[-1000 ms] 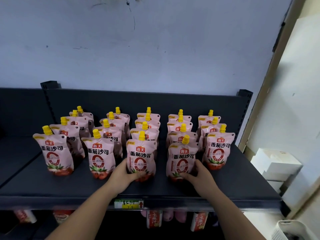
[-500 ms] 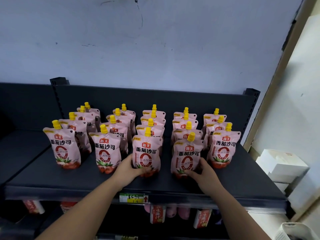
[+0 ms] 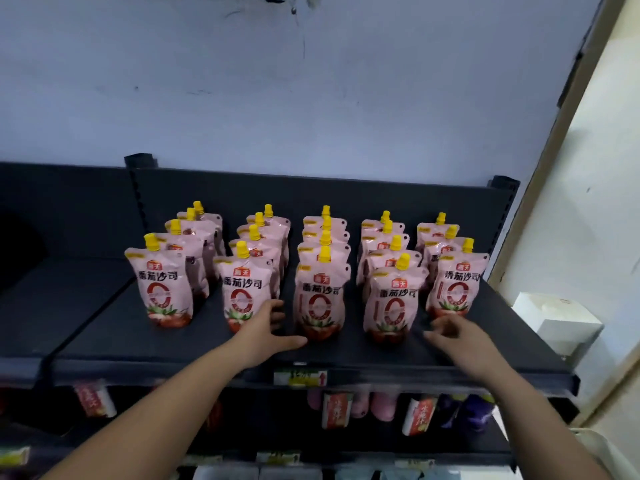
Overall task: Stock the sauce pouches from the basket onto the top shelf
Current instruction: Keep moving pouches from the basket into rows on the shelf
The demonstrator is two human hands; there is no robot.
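Several pink sauce pouches with yellow caps stand upright in rows on the dark top shelf (image 3: 138,341). In the front row, the middle pouch (image 3: 320,299) and the pouch right of it (image 3: 394,303) are nearest my hands. My left hand (image 3: 268,332) lies on the shelf between the second front pouch (image 3: 242,289) and the middle one, fingers apart and holding nothing. Blurred and empty, my right hand (image 3: 457,336) hovers just right of the fourth pouch, below the rightmost front pouch (image 3: 455,289). The basket is out of view.
A yellow price tag (image 3: 299,378) sits on the shelf's front lip. Other packets (image 3: 334,408) hang on the shelf below. White boxes (image 3: 557,327) stand at the right beside a pale wall. The shelf's left section (image 3: 52,299) is bare.
Both hands have let go of the two front pouches and drawn back slightly; the right hand has shifted to the right. The camera view has shifted, so the shelf sits further right in frame.
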